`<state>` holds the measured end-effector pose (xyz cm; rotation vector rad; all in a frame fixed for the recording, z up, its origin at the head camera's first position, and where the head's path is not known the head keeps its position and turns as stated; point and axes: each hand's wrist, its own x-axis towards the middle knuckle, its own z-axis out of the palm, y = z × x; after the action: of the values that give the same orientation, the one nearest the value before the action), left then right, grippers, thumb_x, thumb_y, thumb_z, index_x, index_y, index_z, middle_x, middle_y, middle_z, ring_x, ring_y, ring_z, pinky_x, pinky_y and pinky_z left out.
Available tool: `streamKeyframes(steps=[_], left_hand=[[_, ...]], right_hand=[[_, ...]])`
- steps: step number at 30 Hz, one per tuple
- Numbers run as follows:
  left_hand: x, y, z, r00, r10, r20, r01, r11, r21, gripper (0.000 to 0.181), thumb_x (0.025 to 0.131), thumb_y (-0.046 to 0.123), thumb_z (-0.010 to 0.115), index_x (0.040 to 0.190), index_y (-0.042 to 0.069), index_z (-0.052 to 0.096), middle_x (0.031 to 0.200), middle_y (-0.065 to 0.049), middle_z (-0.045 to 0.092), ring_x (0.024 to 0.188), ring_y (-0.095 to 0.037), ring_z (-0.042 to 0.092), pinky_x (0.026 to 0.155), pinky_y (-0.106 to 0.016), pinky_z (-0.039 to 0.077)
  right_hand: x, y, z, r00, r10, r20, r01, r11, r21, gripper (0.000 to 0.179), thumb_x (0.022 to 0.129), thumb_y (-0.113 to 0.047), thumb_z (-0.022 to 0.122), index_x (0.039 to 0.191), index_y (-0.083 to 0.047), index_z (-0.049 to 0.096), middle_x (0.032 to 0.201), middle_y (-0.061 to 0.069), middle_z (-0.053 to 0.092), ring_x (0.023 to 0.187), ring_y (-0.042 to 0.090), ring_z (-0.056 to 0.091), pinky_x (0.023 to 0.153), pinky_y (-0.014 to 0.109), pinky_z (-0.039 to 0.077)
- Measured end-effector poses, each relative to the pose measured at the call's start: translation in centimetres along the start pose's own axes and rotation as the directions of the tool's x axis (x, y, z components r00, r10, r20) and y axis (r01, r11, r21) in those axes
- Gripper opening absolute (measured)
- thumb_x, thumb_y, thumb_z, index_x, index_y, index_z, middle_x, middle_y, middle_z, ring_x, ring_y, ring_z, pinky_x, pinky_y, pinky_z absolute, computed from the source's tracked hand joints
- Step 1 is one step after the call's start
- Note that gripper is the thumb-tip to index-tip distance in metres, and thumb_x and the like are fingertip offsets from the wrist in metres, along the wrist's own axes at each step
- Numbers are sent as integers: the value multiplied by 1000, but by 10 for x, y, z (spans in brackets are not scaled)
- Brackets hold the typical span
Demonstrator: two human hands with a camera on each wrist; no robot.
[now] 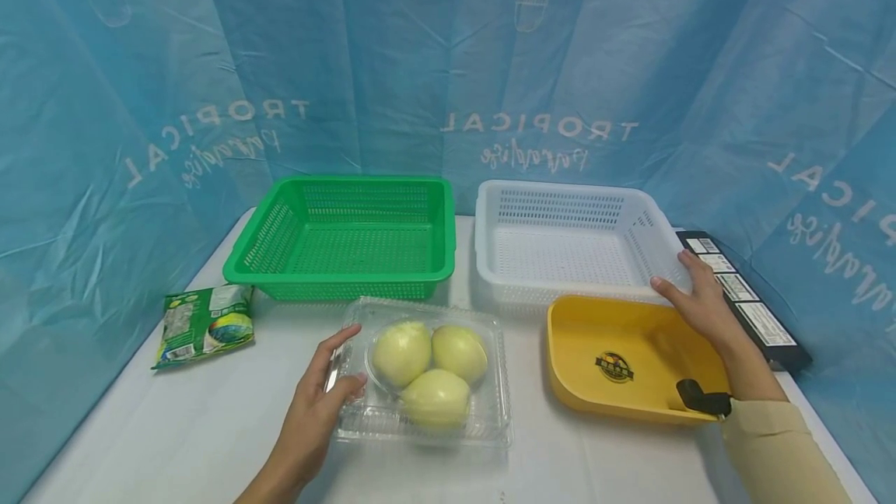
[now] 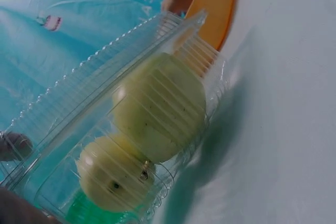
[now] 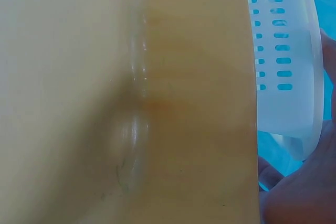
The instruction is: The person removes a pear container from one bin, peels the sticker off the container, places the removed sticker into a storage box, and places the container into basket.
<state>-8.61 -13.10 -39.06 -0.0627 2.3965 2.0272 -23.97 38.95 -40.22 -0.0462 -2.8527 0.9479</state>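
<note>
A clear plastic clamshell box (image 1: 493, 418) holds three pale yellow-green round fruits (image 1: 437, 399). My left hand (image 1: 315, 403) grips its left edge, thumb and fingers at the rim. In the left wrist view, two fruits (image 2: 160, 108) show through the ribbed wall, and a shadow falls on the table beneath. Over at the right, my right hand (image 1: 700, 302) holds the near right corner of the white basket (image 1: 560, 286). Thumb and fingers lie on either side of that corner. A yellow basin (image 1: 595, 403) sits below the right forearm, in front of the basket.
A green basket (image 1: 343, 278) stands at the back left, beside the white one. Left of it lies a green packet (image 1: 206, 325). A long black box with white labels (image 1: 742, 294) runs along the right edge. Blue curtains (image 1: 392, 61) enclose the table (image 1: 168, 426).
</note>
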Motion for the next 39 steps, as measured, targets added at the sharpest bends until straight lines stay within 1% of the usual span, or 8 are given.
streamKeyframes(steps=[9,18,20,28,31,33,36,39], left_hand=[[2,4,1,1000,-17,-19,16,1000,-11,57,90,6,51,140,30,38,159,-3,13,146,-34,4,84,-32,46],[3,7,3,1000,-22,-20,22,1000,-12,57,90,6,50,140,31,38,159,-1,10,147,-34,1,89,-34,41],[3,8,4,1000,-23,-18,23,1000,-18,57,90,5,50,140,29,38,159,-2,11,147,-34,2,90,-35,42],[2,20,2,999,24,25,-22,997,-68,56,91,6,49,141,27,36,159,-2,9,147,-31,1,93,-29,42],[2,26,3,998,40,39,-36,995,-95,56,92,6,49,142,26,35,160,0,9,148,-31,-2,103,-40,36],[3,30,3,998,45,48,-39,991,-127,56,92,5,48,142,25,35,159,1,8,148,-30,-4,108,-53,28],[5,37,4,997,49,61,-38,985,-168,56,92,5,47,143,25,35,159,4,6,148,-28,-7,110,-64,16],[7,43,7,996,49,73,-33,978,-206,56,92,5,47,142,27,35,159,6,2,147,-26,-12,107,-73,6]], right_hand=[[1,-1,0,1000,6,3,-6,1000,-1,87,91,-48,52,152,-5,6,153,32,2,118,54,29,91,75,31],[0,-1,0,1000,5,-2,-5,1000,3,87,91,-46,54,152,-5,6,153,32,2,119,54,29,91,75,31],[0,-1,0,1000,6,-2,-6,1000,4,88,91,-47,54,152,-5,6,154,31,1,120,54,27,91,75,30],[1,-1,1,1000,10,-2,-10,1000,8,88,91,-48,53,152,-5,6,154,30,0,122,54,23,91,76,29],[0,-1,1,1000,12,-4,-12,1000,8,88,91,-47,54,152,-6,6,154,31,0,121,54,24,91,76,29],[1,-1,1,1000,10,-7,-10,1000,7,89,90,-48,54,152,-6,6,154,30,0,120,54,26,91,75,30],[1,0,1,1000,8,-10,-8,1000,7,89,90,-49,54,152,-6,6,154,30,0,120,54,27,91,75,30],[1,0,2,1000,13,-8,-13,1000,9,90,90,-49,54,152,-6,6,154,30,-1,121,54,26,92,75,30]])
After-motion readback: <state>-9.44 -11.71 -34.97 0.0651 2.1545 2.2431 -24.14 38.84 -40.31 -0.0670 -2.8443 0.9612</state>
